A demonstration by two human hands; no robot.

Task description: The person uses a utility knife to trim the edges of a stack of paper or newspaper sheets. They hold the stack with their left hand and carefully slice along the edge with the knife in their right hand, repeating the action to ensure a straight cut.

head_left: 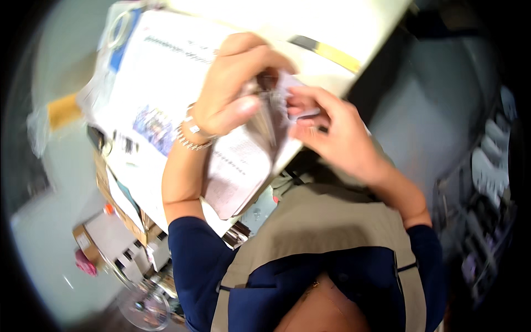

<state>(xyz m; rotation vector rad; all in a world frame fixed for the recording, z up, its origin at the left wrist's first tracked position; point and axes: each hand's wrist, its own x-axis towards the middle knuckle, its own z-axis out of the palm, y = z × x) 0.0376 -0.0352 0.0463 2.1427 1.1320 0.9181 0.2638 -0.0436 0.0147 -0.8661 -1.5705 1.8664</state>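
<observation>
A booklet with printed pages [235, 172] lies open near the table's front edge, some of its leaves raised and blurred. My left hand [229, 83], with bracelets at the wrist, curls around the top of these raised leaves, its thumb bent toward its fingers. Opposite it, my right hand [340, 130] pinches a small pale flat piece [306, 113] between thumb and fingers. That piece is right beside a pale lilac sheet [287, 83]; whether the two are joined I cannot tell. Motion smears the space between the hands.
Under the booklet, a large printed sheet [166, 72] covers part of the white table [354, 27]. A yellow-and-black strip [326, 52] lies on the far right side. Cardboard boxes [105, 232] and a round clear container [144, 307] stand at the lower left.
</observation>
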